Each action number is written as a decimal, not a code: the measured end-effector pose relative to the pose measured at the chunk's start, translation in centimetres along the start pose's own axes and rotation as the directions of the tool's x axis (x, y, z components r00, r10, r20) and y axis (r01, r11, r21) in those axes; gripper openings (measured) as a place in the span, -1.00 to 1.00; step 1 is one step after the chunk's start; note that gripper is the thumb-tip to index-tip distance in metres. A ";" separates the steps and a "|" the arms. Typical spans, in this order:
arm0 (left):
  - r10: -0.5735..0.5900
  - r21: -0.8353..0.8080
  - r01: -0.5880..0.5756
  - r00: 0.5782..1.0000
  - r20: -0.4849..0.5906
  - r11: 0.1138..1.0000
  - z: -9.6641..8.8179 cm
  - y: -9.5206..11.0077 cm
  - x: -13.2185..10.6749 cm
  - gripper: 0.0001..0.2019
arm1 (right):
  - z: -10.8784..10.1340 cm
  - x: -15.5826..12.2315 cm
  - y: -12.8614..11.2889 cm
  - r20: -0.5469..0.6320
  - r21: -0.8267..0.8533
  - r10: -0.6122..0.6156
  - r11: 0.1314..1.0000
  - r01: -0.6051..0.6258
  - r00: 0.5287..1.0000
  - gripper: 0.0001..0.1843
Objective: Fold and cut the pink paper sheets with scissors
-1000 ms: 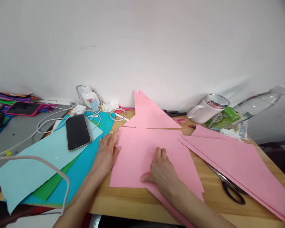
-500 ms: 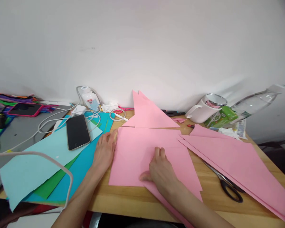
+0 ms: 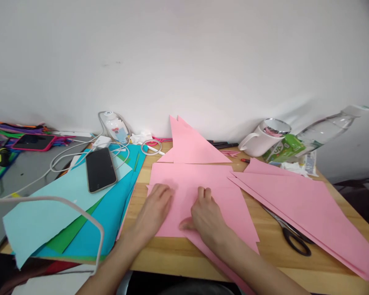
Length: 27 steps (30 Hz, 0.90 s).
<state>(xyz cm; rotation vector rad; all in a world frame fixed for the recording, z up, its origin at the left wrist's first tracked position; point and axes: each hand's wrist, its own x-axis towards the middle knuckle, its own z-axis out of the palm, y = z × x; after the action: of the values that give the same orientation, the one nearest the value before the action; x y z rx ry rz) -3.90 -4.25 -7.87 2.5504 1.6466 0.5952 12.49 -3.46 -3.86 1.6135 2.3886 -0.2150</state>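
A folded pink paper sheet [image 3: 199,178] lies on the wooden table [image 3: 169,254] in front of me. My left hand [image 3: 155,209] rests flat on its left part, fingers stretched out. My right hand [image 3: 207,217] presses down on the middle of the sheet, fingers together and thumb out to the left. A pink paper triangle [image 3: 190,145] lies just behind the sheet, near the wall. Neither hand holds anything.
More pink sheets [image 3: 298,205] lie to the right, partly over black scissors [image 3: 290,235]. Blue and green paper [image 3: 64,205] with a phone [image 3: 100,170] and white cables lies at the left. A white mug [image 3: 264,137], green packet and plastic bottle [image 3: 329,129] stand back right.
My left hand has moved right, from the sheet's left edge onto the pink paper, close to my right hand. The right hand has stayed about where it was.
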 end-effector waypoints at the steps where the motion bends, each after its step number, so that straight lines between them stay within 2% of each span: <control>1: 0.039 0.010 -0.039 0.999 0.035 0.999 0.3 0.5 0.0 -0.82 | -0.1 0.0 0.2 0.001 0.003 -0.012 1.000 0.012 1.000 -0.40; 7: 0.089 0.149 -0.107 0.989 0.122 0.983 0.5 1.9 0.0 -0.80 | -0.4 0.0 3.2 -0.049 0.016 -0.158 0.987 0.159 0.986 -0.71; 11: 0.126 0.182 -0.151 0.981 0.145 0.972 1.0 3.3 -0.5 -0.69 | -0.2 -0.2 5.3 -0.096 0.016 -0.198 0.980 0.201 0.975 -0.71; 16: 0.302 0.230 -0.333 0.940 0.160 0.914 2.5 4.9 -1.5 -0.57 | 0.2 -0.2 6.0 -0.122 0.025 -0.205 0.977 0.210 0.971 -0.74; 22: 0.340 0.160 -0.376 0.916 0.213 0.913 1.7 4.0 -1.2 -0.43 | 0.5 -0.2 6.3 -0.155 0.042 -0.215 0.974 0.224 0.964 -0.77; 27: 0.347 0.051 -0.372 0.899 0.266 0.927 0.6 3.0 -0.6 -0.45 | 1.3 -0.4 6.5 -0.219 0.079 -0.218 0.968 0.240 0.951 -0.82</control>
<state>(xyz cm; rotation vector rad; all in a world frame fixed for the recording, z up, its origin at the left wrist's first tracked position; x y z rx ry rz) -1.28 -5.97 -7.85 2.8838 1.1595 0.1867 18.78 -1.69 -4.87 1.4625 2.7711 -0.2274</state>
